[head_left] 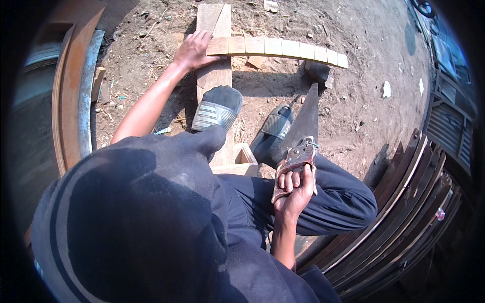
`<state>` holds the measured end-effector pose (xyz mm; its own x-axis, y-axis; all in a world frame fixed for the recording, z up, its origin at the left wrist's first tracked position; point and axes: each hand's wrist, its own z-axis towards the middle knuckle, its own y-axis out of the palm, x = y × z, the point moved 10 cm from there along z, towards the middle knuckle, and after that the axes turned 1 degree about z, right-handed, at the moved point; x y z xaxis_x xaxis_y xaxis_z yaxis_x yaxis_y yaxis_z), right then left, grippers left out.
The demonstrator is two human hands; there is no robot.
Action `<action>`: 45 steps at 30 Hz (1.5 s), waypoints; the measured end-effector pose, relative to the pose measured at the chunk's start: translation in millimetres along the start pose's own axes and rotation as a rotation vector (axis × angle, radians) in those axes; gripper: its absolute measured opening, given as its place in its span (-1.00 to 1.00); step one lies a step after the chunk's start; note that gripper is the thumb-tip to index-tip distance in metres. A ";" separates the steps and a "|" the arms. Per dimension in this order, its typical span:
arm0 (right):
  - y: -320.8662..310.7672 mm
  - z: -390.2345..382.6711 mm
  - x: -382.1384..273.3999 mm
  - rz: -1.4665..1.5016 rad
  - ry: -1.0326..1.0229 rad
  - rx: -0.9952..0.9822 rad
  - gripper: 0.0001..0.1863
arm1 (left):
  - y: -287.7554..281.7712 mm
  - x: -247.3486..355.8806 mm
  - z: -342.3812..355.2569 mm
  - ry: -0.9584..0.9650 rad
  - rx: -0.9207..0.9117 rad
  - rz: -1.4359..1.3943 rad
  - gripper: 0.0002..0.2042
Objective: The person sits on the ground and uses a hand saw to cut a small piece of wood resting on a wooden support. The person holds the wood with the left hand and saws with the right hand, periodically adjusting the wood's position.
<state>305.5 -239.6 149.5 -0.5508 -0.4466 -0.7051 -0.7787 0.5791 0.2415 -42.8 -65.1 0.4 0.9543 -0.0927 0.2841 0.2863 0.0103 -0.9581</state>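
Observation:
My left hand (194, 52) grips the left end of a long, pale wooden strip (273, 46), thumb on its near edge and fingers on its far edge. Dark lines cross the strip and divide it into several segments. Its left end lies over a flat plank (214, 19), and its right part passes above a dark block (318, 71). My right hand (294, 190) is closed around the worn handle of a handsaw (306, 117). The saw's blade points away from me, its tip near the dark block and apart from the strip.
One sandalled foot (218, 108) presses on the plank; my other foot (276, 128) is beside it. A wooden box-like piece (244, 160) sits under the near end. Stacked dark slats (389, 202) lie at right, and upright boards (76, 96) stand at left. Scraps dot the dirt ground.

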 end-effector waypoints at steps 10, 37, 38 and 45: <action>-8.2 50.6 -5.1 -0.081 -0.071 0.061 -0.93 | 4.2 1.0 3.2 0.006 -0.053 0.008 -0.36; 150.8 36.6 9.9 -0.675 -0.503 -0.450 -0.80 | 2.4 5.0 8.0 -0.066 -0.148 0.139 -0.33; 159.1 40.6 22.2 -0.714 -0.430 -0.453 -0.81 | 3.8 4.2 8.7 -0.073 -0.162 0.139 -0.33; 143.2 86.3 73.8 -0.727 -0.385 -0.522 -0.80 | -13.0 13.3 6.3 0.013 -0.028 0.126 -0.36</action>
<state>179.2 -130.8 74.5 0.1807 -0.2686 -0.9462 -0.9762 -0.1666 -0.1391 -33.3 -60.2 16.8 0.9814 -0.1049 0.1609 0.1613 -0.0052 -0.9869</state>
